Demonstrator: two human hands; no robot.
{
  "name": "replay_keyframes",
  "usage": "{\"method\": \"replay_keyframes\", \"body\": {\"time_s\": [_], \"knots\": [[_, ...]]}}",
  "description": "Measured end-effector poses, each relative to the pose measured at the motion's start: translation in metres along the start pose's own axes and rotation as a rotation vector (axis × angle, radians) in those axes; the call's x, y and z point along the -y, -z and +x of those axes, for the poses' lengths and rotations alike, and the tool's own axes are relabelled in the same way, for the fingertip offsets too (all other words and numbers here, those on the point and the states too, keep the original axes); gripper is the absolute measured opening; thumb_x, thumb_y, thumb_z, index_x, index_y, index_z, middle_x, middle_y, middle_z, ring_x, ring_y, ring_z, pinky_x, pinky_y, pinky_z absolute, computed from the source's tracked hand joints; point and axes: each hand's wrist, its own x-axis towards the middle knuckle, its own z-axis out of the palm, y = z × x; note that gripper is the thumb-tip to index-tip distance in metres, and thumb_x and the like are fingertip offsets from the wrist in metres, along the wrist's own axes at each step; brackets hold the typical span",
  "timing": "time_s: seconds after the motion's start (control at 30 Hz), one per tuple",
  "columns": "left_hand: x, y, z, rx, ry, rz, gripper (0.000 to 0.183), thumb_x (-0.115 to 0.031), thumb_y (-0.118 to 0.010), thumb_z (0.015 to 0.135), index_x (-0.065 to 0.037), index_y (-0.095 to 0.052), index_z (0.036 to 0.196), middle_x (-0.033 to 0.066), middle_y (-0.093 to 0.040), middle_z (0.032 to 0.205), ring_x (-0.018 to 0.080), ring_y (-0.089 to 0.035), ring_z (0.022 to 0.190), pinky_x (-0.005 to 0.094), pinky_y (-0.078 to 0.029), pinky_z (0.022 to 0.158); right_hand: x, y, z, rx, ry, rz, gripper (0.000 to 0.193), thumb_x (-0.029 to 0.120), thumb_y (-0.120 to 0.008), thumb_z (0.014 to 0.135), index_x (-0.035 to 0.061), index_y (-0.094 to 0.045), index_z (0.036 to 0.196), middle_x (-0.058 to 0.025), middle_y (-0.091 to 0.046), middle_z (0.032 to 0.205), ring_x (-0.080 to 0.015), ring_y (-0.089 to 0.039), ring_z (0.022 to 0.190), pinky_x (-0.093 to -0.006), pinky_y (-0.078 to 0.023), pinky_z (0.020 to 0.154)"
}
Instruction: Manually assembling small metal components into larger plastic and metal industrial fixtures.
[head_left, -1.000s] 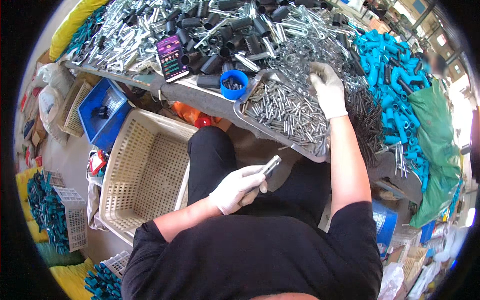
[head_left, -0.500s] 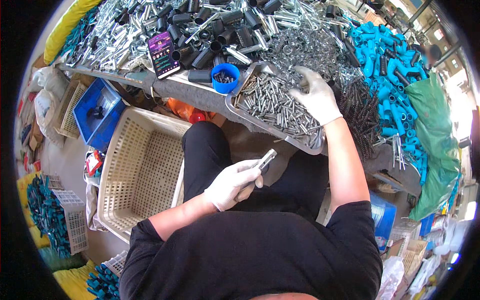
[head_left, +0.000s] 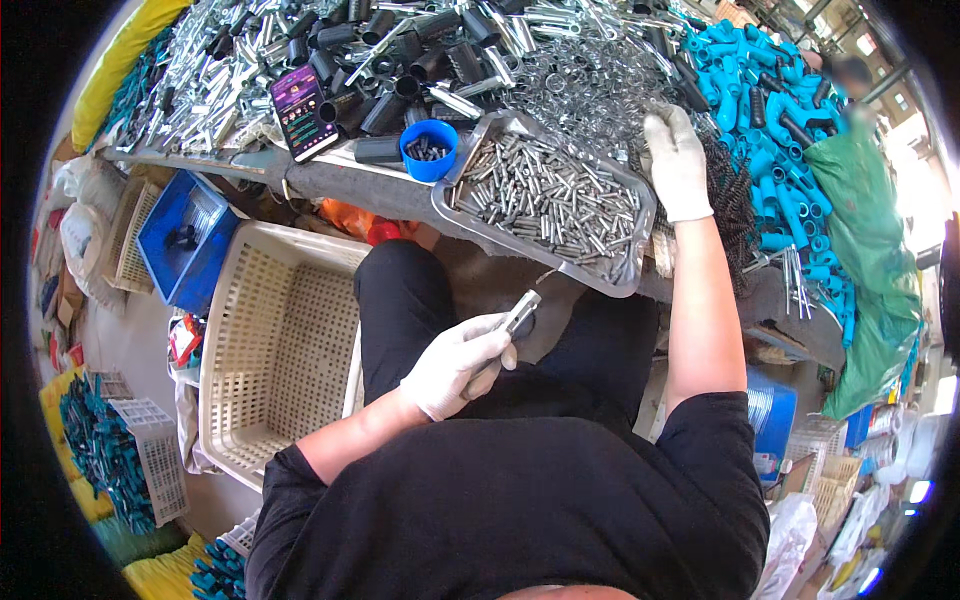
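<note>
My left hand (head_left: 458, 368), in a white glove, is closed around a silver metal tube (head_left: 521, 312) above my lap. The tube's upper end points up and to the right, and its lower part is hidden by the fingers. My right hand (head_left: 680, 170), gloved too, is at the right rim of a grey tray (head_left: 622, 284) full of short metal pins (head_left: 560, 205). Its fingers are bent together at the edge of a heap of small wire springs (head_left: 600, 100). What they pinch, if anything, cannot be made out. Dark coil springs (head_left: 728, 215) lie just right of this hand.
A blue cup (head_left: 430, 150) of small dark parts and a phone (head_left: 303, 113) stand left of the tray. Behind are black sleeves (head_left: 385, 112) and metal tubes. Turquoise plastic handles (head_left: 785, 190) are piled at right. A cream crate (head_left: 285, 350) and blue bin (head_left: 185, 240) are at left.
My right hand has moved right from above the pin tray to its right rim, and its spread fingers have drawn together. My left hand still holds the metal tube, nearly in place.
</note>
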Motion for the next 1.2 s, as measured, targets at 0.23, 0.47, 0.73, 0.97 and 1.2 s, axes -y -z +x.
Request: {"method": "replay_keyframes", "body": {"time_s": [0.23, 0.47, 0.73, 0.97, 1.2], "knots": [[0.002, 0.000, 0.002, -0.030, -0.009, 0.033, 0.043, -0.025, -0.052, 0.097, -0.003, -0.046, 0.133, 0.0016, -0.057, 0.082, 0.0030, -0.035, 0.044, 0.0183, -0.026, 0.041, -0.026, 0.028, 0.005, 0.077, 0.107, -0.127, 0.037, 0.023, -0.067, 0.085, 0.0017, -0.061, 0.116, -0.0119, -0.070, 0.105, -0.0221, -0.066, 0.095, -0.0326, -0.049, 0.088], [0.003, -0.002, 0.002, -0.020, -0.015, 0.036, 0.043, -0.025, -0.052, 0.097, -0.002, -0.046, 0.132, 0.0018, -0.057, 0.081, 0.0030, -0.035, 0.043, 0.0186, -0.026, 0.042, -0.010, 0.038, 0.009, 0.233, -0.005, -0.475, 0.037, 0.033, -0.062, 0.088, -0.0006, -0.062, 0.105, -0.0200, -0.068, 0.102, -0.0338, -0.066, 0.095, -0.0396, -0.049, 0.087], [0.004, -0.002, 0.003, -0.010, -0.014, 0.022, 0.042, -0.025, -0.052, 0.097, -0.002, -0.046, 0.132, 0.0014, -0.058, 0.079, 0.0028, -0.035, 0.043, 0.0185, -0.026, 0.042, -0.018, 0.036, 0.013, 0.037, 0.212, -0.582, 0.039, 0.031, -0.065, 0.086, -0.0003, -0.063, 0.109, -0.0221, -0.067, 0.106, -0.0349, -0.063, 0.104, -0.0398, -0.047, 0.093], [-0.003, -0.003, 0.005, 0.006, -0.009, 0.003, 0.040, -0.025, -0.053, 0.098, -0.003, -0.046, 0.130, 0.0015, -0.057, 0.080, 0.0031, -0.035, 0.044, 0.0187, -0.027, 0.042, -0.001, 0.035, -0.009, 0.269, -0.103, -0.075, 0.030, 0.030, -0.053, 0.097, 0.0020, -0.061, 0.104, -0.0072, -0.067, 0.080, -0.0125, -0.059, 0.071, -0.0260, -0.046, 0.069], [-0.038, -0.017, 0.012, -0.018, -0.150, -0.065, 0.037, -0.031, -0.055, 0.096, -0.010, -0.049, 0.126, 0.0008, -0.055, 0.081, 0.0051, -0.034, 0.044, 0.0204, -0.027, 0.043, 0.022, 0.024, -0.062, 0.496, -0.312, 0.477, 0.032, 0.034, -0.052, 0.097, 0.0059, -0.057, 0.111, -0.0065, -0.066, 0.076, -0.0059, -0.046, 0.045, -0.0194, -0.033, 0.041]]}}
